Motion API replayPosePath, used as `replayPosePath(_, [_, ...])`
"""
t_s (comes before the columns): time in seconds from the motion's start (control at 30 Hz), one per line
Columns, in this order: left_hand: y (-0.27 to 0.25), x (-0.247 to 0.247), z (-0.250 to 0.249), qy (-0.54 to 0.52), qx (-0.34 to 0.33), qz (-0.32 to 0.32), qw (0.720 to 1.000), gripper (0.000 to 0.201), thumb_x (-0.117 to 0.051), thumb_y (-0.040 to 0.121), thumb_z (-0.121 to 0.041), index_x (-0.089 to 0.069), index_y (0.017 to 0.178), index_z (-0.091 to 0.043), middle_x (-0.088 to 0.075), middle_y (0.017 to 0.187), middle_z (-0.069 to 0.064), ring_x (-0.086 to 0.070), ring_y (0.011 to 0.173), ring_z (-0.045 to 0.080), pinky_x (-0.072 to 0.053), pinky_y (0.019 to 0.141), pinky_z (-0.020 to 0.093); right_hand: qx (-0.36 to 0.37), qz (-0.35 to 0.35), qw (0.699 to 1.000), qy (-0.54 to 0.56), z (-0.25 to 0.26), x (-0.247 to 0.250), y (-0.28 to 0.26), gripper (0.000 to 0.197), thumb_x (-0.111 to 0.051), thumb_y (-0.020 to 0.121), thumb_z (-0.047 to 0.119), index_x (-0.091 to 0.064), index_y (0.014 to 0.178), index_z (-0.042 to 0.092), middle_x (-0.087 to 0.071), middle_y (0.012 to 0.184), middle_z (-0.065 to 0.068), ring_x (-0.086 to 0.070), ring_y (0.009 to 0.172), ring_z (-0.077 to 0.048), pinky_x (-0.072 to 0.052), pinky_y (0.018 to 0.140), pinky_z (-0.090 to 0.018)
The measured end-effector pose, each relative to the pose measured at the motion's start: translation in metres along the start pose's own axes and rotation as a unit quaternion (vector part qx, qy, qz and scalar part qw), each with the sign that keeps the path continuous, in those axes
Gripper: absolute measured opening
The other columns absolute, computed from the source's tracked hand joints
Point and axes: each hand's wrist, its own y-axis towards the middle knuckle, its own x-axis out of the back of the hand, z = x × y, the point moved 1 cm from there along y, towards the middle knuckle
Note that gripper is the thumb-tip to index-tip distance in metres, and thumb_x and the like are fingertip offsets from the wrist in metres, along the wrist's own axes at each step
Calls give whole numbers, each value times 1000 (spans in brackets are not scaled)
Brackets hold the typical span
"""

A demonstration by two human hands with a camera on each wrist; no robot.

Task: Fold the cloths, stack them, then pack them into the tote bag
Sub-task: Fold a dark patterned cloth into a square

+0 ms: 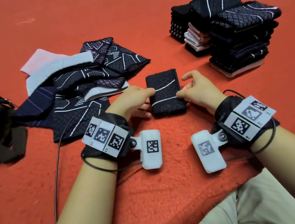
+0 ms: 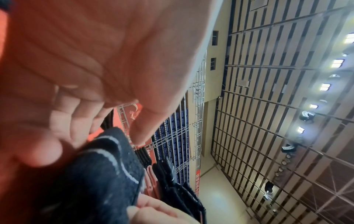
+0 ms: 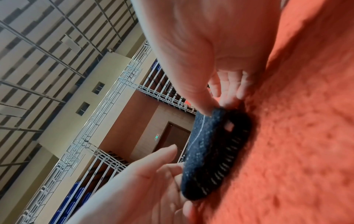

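Pinching both long edges of small folded navy quilted cloth [image 1: 164, 92], left hand [image 1: 133, 99] and right hand [image 1: 196, 88]; folding finished, next lift to tall folded stack [image 1: 232, 37] beyond right hand.

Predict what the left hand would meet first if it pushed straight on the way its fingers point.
The folded cloth, which the left hand already touches; beyond it probably the right hand.

An orange-red fuzzy carpet [image 1: 124, 7] covers the work surface. Around it stands a large hall: a slatted ceiling [image 2: 277, 75] with a row of bright lights [image 2: 325, 86], beige walls [image 3: 114, 72], white railings [image 3: 107, 104], blue seats [image 3: 76, 191] and a brown door [image 3: 172, 136].
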Motion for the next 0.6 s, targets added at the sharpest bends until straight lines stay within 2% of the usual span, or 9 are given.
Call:
replayPosePath(0.07, [0,-5,1,-2,-10,-22,1000,17,-51,95,-24,-56,88,-9,-50,71,0,-52,53,7,-52,44,20,-1,5,1000,-2,0,0,1,38,-64,79,3,-46,111,14,-53,65,3,-49,57,-10,-45,70,-34])
replayPosePath(0.13, [2,-9,3,-4,-19,-37,999,18,-55,93,-23,-54,79,-11,-50,68,0,-53,49,5,-53,46,21,-1,12,1000,7,0,0,0,33,-61,81,2,-51,111,11,-52,64,2,-50,51,-4,-44,57,-20])
replayPosePath(0.2, [3,-9,5,-28,-17,-29,999,15,-58,91,-19,-55,79,-11,-57,72,1,-56,53,9,-53,48,20,0,14,1000,16,1,0,-3,29,-59,82,1,-56,109,11,-50,64,2,-50,45,-2,-40,45,-13])
replayPosePath(0.3, [5,-10,5,-109,-12,-17,994,7,-58,90,-9,-56,83,-10,-63,78,4,-61,65,15,-56,59,25,10,14,1000,21,1,0,-5,28,-58,83,3,-57,110,12,-49,64,3,-48,53,-7,-40,51,-16])
replayPosePath(0.37, [6,-12,5,-166,-15,-15,986,11,-54,89,-1,-57,82,-9,-63,80,6,-62,71,16,-56,66,28,22,22,999,17,0,0,-6,28,-59,84,4,-57,111,13,-50,65,5,-48,51,-2,-40,56,-18])
replayPosePath(0.43, [7,-14,5,-189,-23,-14,982,11,-51,89,3,-57,87,-7,-63,85,8,-62,74,16,-56,67,29,26,26,999,26,0,1,-8,29,-59,84,6,-58,112,11,-50,65,6,-49,50,0,-40,60,-19])
replayPosePath(0.53, [8,-15,1,-205,-36,-27,978,12,-51,89,4,-56,96,-4,-64,90,10,-63,79,17,-57,69,30,3,31,996,89,4,6,-11,28,-59,86,9,-56,114,10,-49,66,4,-46,55,-5,-41,52,-16])
replayPosePath(0.6, [9,-16,-5,-235,-48,-26,970,15,-48,90,4,-58,98,-3,-65,93,10,-63,82,18,-57,71,29,-7,44,992,114,8,11,-14,28,-60,87,18,-53,114,14,-50,68,4,-47,55,-6,-40,48,-15])
